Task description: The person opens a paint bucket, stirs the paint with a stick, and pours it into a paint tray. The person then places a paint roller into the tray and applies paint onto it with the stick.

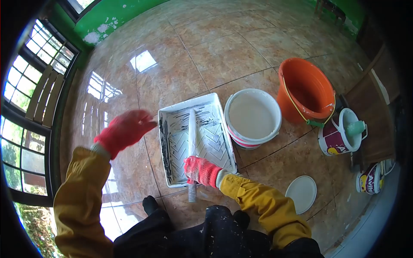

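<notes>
A white paint tray (223, 129) lies on the tiled floor in front of me, smeared with white paint. A paint roller (192, 129) rests lengthwise in it, its handle pointing towards me. My right hand (200, 170), in a red glove, is closed around the roller's handle at the tray's near edge. My left hand (125, 130), also in a red glove, hovers above the floor left of the tray, fingers spread, holding nothing. Both sleeves are yellow.
Right of the tray stands a white bucket (253, 117) full of white paint, then an orange bucket (306, 91). A small paint can (340, 134) and another can (371, 179) sit further right. A round white lid (301, 193) lies on the floor. Windows line the left wall.
</notes>
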